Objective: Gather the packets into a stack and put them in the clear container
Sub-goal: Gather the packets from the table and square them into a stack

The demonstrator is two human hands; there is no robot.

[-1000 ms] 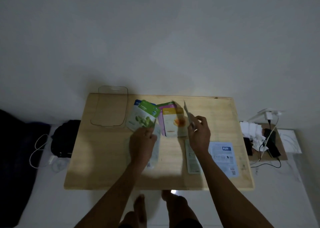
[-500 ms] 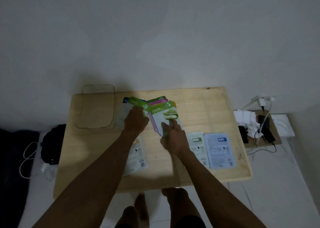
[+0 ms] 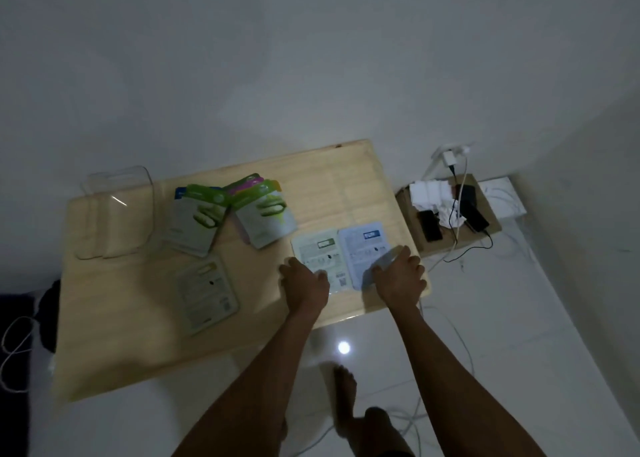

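Two fanned piles of face-up green, pink and blue packets point(image 3: 197, 221) point(image 3: 265, 217) lie at the back of the wooden table point(image 3: 114, 318). The clear container point(image 3: 114, 214) stands at the back left corner, nothing visible in it. One packet point(image 3: 207, 290) lies face down in the middle. Side by side near the right edge lie a green-label packet point(image 3: 318, 248) and a blue-label packet point(image 3: 363, 245), both face down. My left hand point(image 3: 304, 283) rests on the green-label packet's near-left corner. My right hand point(image 3: 398, 276) curls around the blue-label packet's lifted right edge.
A low stand point(image 3: 491, 224) right of the table carries phones, a charger, cables and white paper. A dark bag point(image 3: 48, 304) and a white cable lie on the floor at the left. My feet point(image 3: 346, 401) and more cable are below the table's near edge.
Both hands left the fanned piles at the back and moved right and nearer, onto the two face-down packets. The camera view has swung and tilted.
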